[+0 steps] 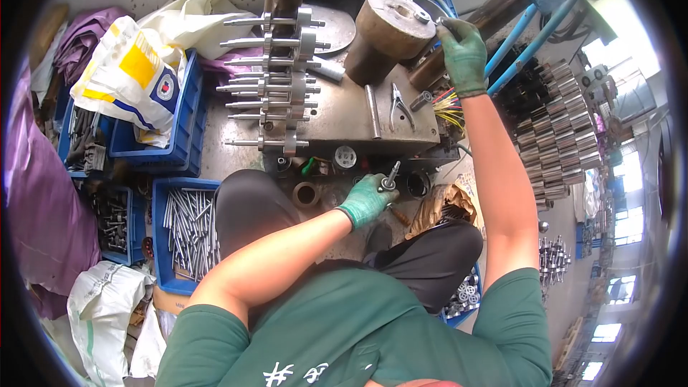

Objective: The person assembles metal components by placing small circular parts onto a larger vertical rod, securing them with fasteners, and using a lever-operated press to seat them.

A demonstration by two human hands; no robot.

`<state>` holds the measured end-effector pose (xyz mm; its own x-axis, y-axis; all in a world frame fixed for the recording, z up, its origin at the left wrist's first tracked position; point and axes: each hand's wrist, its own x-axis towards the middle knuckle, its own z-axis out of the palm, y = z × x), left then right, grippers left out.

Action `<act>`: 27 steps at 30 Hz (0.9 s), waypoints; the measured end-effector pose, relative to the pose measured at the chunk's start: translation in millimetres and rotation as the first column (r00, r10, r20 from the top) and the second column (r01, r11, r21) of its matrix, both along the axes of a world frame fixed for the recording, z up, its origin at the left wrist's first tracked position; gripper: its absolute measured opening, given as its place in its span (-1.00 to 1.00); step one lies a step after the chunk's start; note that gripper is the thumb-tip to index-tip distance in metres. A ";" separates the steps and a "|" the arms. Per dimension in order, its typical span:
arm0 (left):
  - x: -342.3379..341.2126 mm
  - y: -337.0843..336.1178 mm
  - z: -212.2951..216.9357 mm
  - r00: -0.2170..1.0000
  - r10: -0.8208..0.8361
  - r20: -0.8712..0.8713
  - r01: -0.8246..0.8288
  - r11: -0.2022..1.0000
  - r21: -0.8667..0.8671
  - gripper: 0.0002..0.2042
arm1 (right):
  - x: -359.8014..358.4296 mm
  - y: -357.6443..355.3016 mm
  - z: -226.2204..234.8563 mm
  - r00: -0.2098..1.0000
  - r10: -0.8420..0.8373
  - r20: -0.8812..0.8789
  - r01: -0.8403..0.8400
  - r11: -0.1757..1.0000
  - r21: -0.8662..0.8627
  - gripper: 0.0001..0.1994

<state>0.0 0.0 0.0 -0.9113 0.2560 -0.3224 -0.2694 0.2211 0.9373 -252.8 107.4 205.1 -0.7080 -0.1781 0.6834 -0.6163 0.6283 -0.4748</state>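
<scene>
A small metal shaft part [391,175] is being gripped closed-fisted by the left hand [367,199]; the right hand [463,54] is being curled around something small, unclear, beside the far steel cylinder [387,32]. Careful seating is probably being called for next.

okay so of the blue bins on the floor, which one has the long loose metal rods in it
The blue bin just left of the person's knee: long silver rods lie loose in it. The bin left of it holds small dark parts; the one above holds a white-and-yellow bag.

White-and-yellow printed bag [132,72] lies on blue crate [188,111].
</scene>
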 end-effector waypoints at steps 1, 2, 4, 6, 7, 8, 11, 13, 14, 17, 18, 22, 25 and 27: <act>-0.8 1.4 -5.8 1.000 0.022 -0.012 -0.021 0.999 0.025 -0.63 | -2.1 -3.4 2.8 1.000 -0.025 -0.007 0.025 0.999 0.043 -0.69; -1.6 2.6 -11.6 0.999 0.043 -0.023 -0.042 0.998 0.050 -0.65 | -8.2 -4.6 4.8 0.999 -0.038 -0.013 0.039 0.997 0.060 -0.69; -2.3 3.0 -5.3 0.998 0.045 0.044 -0.051 0.987 0.152 -0.67 | -18.5 -8.4 4.8 0.998 -0.066 -0.017 0.067 0.993 0.095 -0.69; -2.6 1.4 0.1 0.996 0.061 0.072 -0.074 0.977 0.199 -0.69 | -19.9 -13.4 8.4 0.991 -0.093 0.092 0.084 0.992 0.099 -0.67; -2.7 0.0 2.4 0.995 0.079 0.066 -0.091 0.976 0.197 -0.70 | -18.1 -17.3 11.4 0.987 -0.110 0.118 0.093 0.986 0.142 -0.65; -3.3 -1.3 4.8 0.994 0.096 0.061 -0.106 0.975 0.194 -0.72 | -18.2 -21.0 11.7 0.988 -0.094 0.122 0.078 0.989 0.128 -0.64; -7.0 2.1 -10.3 0.981 0.127 0.144 -0.167 0.936 0.310 -0.76 | -13.8 -19.0 8.8 0.997 -0.027 0.077 0.020 0.995 0.095 -0.62; -5.2 -2.3 5.6 0.975 0.145 0.167 -0.195 0.922 0.335 -0.77 | -8.5 -1.6 1.6 0.999 0.005 0.044 -0.008 0.998 0.064 -0.63; -6.3 -0.1 6.3 0.974 0.162 0.160 -0.210 0.913 0.349 -0.79 | -2.8 13.1 -4.0 0.999 0.014 0.035 -0.015 0.999 0.044 -0.63; -8.0 -3.5 4.4 0.963 0.233 0.132 -0.266 0.895 0.357 -0.82 | 44.3 27.8 -18.4 0.984 0.128 0.126 -0.119 0.990 -0.078 -0.67; -7.1 -3.2 1.9 0.968 0.223 0.119 -0.251 0.907 0.338 -0.81 | 57.2 41.8 -27.3 0.981 0.128 0.146 -0.127 0.992 -0.011 -0.68; 1.3 -8.1 12.8 0.960 0.157 0.231 -0.251 0.851 0.462 -0.82 | 124.7 83.8 -76.5 0.922 0.169 0.348 -0.165 0.985 -0.042 -0.74; 13.3 -10.0 -1.6 0.960 0.078 0.270 -0.249 0.682 0.688 -0.72 | 172.5 96.1 -106.2 0.862 0.216 0.459 -0.196 0.976 -0.090 -0.78; 22.6 -17.2 6.9 0.940 0.038 0.340 -0.301 0.567 0.767 -0.66 | 185.5 96.9 -110.2 0.862 0.227 0.453 -0.278 0.959 0.050 -0.77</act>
